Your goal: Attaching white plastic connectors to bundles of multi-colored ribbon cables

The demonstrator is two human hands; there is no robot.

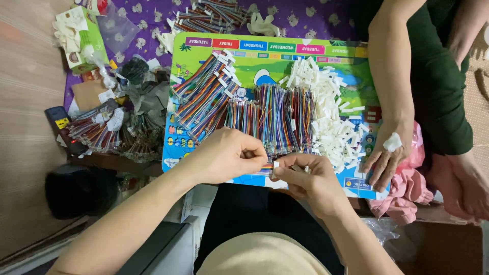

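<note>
My left hand [226,155] pinches the end of a short multicoloured ribbon wire [265,169] at the near edge of a colourful printed board [265,63]. My right hand [305,178] holds a small white plastic connector [275,165] against that wire's end. Just beyond my hands lie rows of multicoloured wire bundles [270,119], and to their right a heap of white connectors [328,109]. More wire bundles with white ends [204,91] lie diagonally on the board's left part.
Another person's hand [386,158] with a white pad on it rests on the board's right edge, next to pink cloth [407,186]. A green tissue box [81,35], plastic bags and more wire bundles [97,132] clutter the left side. Purple patterned cloth [305,18] lies behind.
</note>
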